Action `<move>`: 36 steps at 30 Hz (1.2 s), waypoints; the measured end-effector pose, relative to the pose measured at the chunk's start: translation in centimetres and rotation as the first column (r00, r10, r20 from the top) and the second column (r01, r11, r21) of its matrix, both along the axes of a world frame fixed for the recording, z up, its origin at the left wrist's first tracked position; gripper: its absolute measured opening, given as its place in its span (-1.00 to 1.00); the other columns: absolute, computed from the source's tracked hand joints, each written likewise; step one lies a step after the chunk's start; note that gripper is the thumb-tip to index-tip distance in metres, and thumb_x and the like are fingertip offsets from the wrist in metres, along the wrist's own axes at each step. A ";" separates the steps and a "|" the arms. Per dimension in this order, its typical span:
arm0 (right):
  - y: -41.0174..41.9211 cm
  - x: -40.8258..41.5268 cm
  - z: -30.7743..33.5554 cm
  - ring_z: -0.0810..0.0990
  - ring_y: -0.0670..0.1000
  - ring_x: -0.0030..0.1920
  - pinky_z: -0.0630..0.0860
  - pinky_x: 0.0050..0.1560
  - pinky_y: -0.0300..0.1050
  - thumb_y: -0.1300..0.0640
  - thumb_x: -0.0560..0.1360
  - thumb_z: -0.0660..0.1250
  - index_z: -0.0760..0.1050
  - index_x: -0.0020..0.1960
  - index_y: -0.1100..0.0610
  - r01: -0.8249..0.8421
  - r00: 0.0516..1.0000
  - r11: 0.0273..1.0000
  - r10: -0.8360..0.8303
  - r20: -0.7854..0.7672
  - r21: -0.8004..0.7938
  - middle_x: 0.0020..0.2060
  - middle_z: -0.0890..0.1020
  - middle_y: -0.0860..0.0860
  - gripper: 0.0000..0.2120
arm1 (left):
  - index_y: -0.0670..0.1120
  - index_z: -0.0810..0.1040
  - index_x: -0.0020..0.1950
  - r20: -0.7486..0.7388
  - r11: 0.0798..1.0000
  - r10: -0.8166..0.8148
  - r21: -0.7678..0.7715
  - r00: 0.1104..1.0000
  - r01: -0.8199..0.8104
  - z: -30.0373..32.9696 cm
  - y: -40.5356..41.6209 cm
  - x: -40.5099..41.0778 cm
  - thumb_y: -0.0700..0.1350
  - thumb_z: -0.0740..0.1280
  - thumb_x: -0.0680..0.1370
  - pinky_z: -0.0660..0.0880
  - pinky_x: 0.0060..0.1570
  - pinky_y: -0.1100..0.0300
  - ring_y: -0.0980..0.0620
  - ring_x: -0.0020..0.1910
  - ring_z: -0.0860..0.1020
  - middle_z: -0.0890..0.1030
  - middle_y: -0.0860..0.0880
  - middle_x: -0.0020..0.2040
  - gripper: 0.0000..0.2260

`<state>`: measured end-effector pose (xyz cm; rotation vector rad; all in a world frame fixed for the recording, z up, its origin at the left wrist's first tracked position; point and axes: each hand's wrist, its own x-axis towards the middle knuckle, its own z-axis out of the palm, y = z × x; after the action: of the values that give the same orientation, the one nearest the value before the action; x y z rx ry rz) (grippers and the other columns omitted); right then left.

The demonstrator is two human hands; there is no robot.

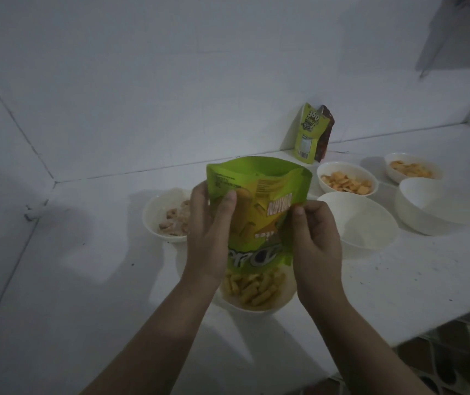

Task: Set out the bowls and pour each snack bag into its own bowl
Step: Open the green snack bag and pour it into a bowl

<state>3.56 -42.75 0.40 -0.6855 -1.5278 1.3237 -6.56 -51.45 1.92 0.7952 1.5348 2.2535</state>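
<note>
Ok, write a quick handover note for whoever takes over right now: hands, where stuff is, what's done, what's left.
Left hand and right hand both hold the green bag upside down over the near bowl, which has yellow sticks in it.
Done: left bowl has brownish pieces; two back bowls hold orange crackers.
Left: two empty bowls; two bags stand at the wall. Whether those bags are full can't be told.
</note>
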 end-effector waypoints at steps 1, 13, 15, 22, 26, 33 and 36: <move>-0.1 0.0 -0.1 0.63 0.10 -0.07 0.58 -0.11 0.08 0.16 0.67 0.19 0.48 -0.02 0.09 -0.014 1.000 1.000 0.014 0.002 0.016 -0.13 0.64 0.10 -0.87 | -0.04 0.50 0.20 0.004 1.000 0.007 -0.022 1.000 -0.006 -0.1 0.0 0.2 0.06 0.35 0.54 0.50 -0.10 0.41 0.27 0.02 0.60 0.65 0.15 0.05 -0.70; 0.6 1.1 1.2 0.70 -0.09 -0.04 0.61 -0.08 -0.19 -0.07 0.56 0.26 0.47 0.22 0.12 -0.207 0.978 0.971 0.208 -0.004 -0.119 -0.10 0.73 -0.06 -0.66 | 0.01 0.61 0.07 0.033 0.995 -0.068 -0.076 0.997 0.070 0.0 -0.7 -0.5 0.08 0.33 0.48 0.54 -0.10 0.32 0.17 -0.01 0.65 0.71 0.11 -0.04 -0.76; 0.8 1.2 1.7 0.70 -0.12 0.03 0.64 -0.04 -0.20 -0.17 0.46 0.26 0.37 0.39 0.00 -0.272 0.961 0.951 0.278 0.016 -0.146 -0.03 0.73 -0.13 -0.46 | 0.04 0.61 0.04 0.016 0.996 -0.004 -0.092 1.000 0.005 0.0 -0.9 -1.0 0.10 0.30 0.47 0.54 -0.11 0.31 0.19 -0.03 0.65 0.71 0.13 -0.06 -0.77; 1.1 0.8 3.4 0.73 -0.03 -0.05 0.66 -0.09 -0.15 -0.02 0.39 0.46 0.57 0.22 0.07 -0.335 0.942 0.927 0.333 -0.042 -0.167 -0.07 0.75 -0.01 -0.57 | 0.10 0.64 -0.02 -0.077 0.994 0.034 -0.102 0.996 -0.041 -0.2 -1.6 -1.2 0.10 0.27 0.51 0.56 -0.05 0.23 0.16 -0.02 0.66 0.71 0.13 -0.06 -0.81; 0.7 0.5 3.4 0.73 0.03 -0.16 0.63 -0.19 -0.16 0.13 0.38 0.44 0.63 -0.07 0.21 -0.280 0.956 0.941 0.253 -0.151 -0.191 -0.20 0.75 0.05 -0.82 | 0.09 0.63 0.04 -0.096 0.996 -0.047 -0.077 0.994 0.040 0.1 -1.8 -1.3 0.11 0.34 0.51 0.57 -0.03 0.18 0.08 0.04 0.66 0.71 0.06 0.01 -0.82; 1.2 0.6 5.2 0.69 0.14 0.03 0.64 0.01 0.02 0.14 0.40 0.43 0.57 0.14 0.30 -0.255 0.928 0.945 0.180 -0.326 -0.205 0.02 0.70 0.19 -0.64 | 0.39 0.60 -0.03 -0.202 0.935 -0.245 -0.309 0.948 0.176 -0.8 -2.4 -2.5 0.05 0.44 0.42 0.58 0.02 0.17 0.16 0.05 0.65 0.70 0.17 0.02 -0.77; 0.8 0.5 5.4 0.71 0.10 -0.01 0.64 -0.07 -0.04 0.14 0.39 0.44 0.61 0.06 0.21 -0.271 0.930 0.942 0.204 -0.306 -0.197 -0.04 0.73 0.12 -0.73 | 0.41 0.58 -0.02 -0.258 0.935 -0.157 -0.350 0.953 0.060 -1.4 -2.5 -2.6 0.09 0.39 0.46 0.59 0.03 0.15 0.19 0.03 0.64 0.70 0.16 0.02 -0.81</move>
<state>4.08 -41.91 5.75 -0.4386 -1.2620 1.7301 -9.13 -53.95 0.48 1.0992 1.8853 1.7818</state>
